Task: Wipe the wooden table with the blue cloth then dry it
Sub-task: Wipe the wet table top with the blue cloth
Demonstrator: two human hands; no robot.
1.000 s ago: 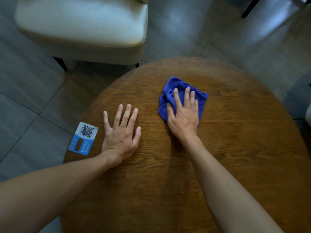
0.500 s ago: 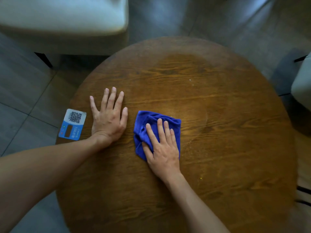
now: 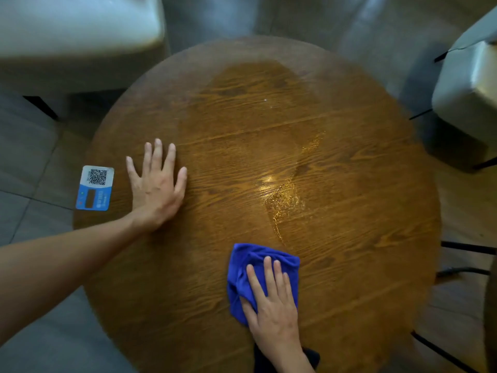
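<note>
A round wooden table (image 3: 349, 184) fills the view, with a shiny wet streak (image 3: 282, 200) across its middle. The crumpled blue cloth (image 3: 242, 270) lies on the near part of the tabletop. My right hand (image 3: 271, 305) lies flat on top of the cloth, fingers spread, pressing it onto the wood. My left hand (image 3: 157, 187) rests palm down on the left part of the table, fingers apart, holding nothing.
A blue and white QR-code card (image 3: 94, 187) is stuck at the table's left edge. A pale cushioned chair (image 3: 75, 36) stands beyond the table at top left, another chair (image 3: 468, 84) at the right. Grey floor tiles surround the table.
My right hand has dragged the blue cloth from the far middle of the table toward me, to the near side. A wet streak shows behind it. My left hand stayed planted.
</note>
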